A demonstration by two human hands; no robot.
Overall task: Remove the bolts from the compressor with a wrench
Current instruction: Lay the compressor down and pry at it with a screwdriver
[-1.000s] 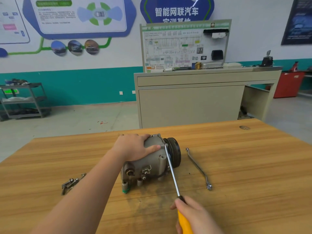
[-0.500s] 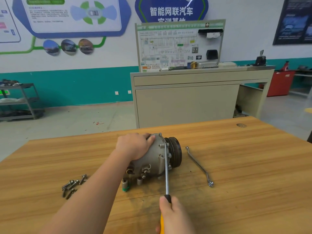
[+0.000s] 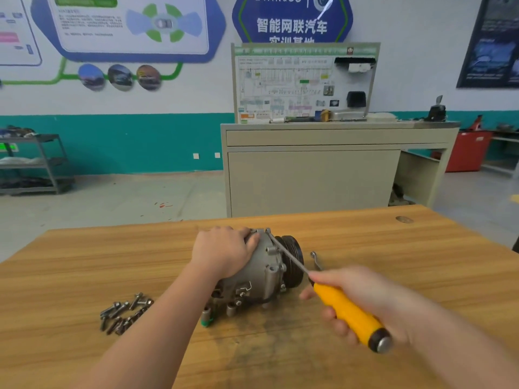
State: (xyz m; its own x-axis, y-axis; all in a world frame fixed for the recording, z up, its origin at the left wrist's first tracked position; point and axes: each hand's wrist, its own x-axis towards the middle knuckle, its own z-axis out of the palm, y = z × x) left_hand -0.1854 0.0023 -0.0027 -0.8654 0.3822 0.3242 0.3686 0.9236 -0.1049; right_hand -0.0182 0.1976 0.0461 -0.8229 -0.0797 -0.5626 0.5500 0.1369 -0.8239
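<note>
The right hand (image 3: 365,301) hides most of the wrench (image 3: 316,259), and the bolts (image 3: 123,315) are blurred.

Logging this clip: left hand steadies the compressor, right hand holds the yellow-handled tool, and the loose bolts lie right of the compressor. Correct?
Not quite. The head view shows the loose bolts left of the compressor, not right. The left hand and right hand are as stated.
</note>
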